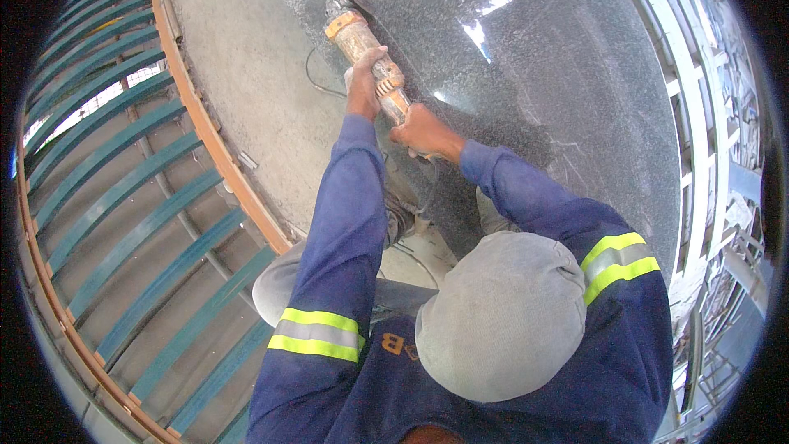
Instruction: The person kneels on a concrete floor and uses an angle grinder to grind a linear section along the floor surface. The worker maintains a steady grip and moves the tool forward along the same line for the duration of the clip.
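My left hand (366,78) is wrapped round the middle of a long, dusty orange-and-grey power tool (356,43), apparently an angle grinder. My right hand (417,130) grips its rear end, lower and to the right. The tool's head (341,6) is at the top, over or on a dark, speckled, glossy surface (559,74), beside a pale dusty strip (238,57); whether it touches cannot be told. A dark cord (323,89) loops beside it. Both navy sleeves with reflective bands reach up from below.
A rounded grey fabric shape (501,312) fills the lower middle. On the left, teal slats (175,177) run to an orange edge rail (187,94), with a grey pipe beneath. A small metal piece (247,160) lies beside the rail. White framework (690,123) lines the right.
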Demonstrator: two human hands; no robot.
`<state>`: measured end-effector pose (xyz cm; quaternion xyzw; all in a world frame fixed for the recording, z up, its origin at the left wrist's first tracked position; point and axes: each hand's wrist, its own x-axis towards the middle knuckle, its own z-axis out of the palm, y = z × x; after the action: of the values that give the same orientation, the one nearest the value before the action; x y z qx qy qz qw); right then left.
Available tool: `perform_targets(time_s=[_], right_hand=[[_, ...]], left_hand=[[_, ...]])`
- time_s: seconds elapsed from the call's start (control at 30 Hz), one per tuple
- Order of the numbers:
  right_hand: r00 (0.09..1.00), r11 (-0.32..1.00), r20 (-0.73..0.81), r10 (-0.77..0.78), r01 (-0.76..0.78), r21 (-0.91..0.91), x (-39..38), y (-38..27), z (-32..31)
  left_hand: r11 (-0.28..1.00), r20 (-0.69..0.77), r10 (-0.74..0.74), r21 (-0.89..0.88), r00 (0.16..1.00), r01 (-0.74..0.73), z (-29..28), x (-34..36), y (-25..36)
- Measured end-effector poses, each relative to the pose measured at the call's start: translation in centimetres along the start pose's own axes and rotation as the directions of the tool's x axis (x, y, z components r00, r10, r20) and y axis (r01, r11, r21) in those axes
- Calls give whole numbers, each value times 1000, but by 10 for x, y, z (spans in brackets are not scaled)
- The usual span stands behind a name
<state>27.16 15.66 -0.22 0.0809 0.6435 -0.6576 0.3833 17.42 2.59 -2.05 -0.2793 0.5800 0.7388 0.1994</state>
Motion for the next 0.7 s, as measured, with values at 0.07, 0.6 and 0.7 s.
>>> perform_targets(time_s=[0.07,0.6,0.7], right_hand=[[1000,1000,-14,9,-9,13,-4,-2,-2],[999,995,3,46,-46,91,-27,-15,1],[999,994,-23,36,-33,105,-21,-11,2]], left_hand=[[1000,-14,15,-1,1000,-15,4,-3,0],[997,-59,-66,-47,996,63,20,-31,16],[997,-19,-60,-49,998,59,20,-27,15]])
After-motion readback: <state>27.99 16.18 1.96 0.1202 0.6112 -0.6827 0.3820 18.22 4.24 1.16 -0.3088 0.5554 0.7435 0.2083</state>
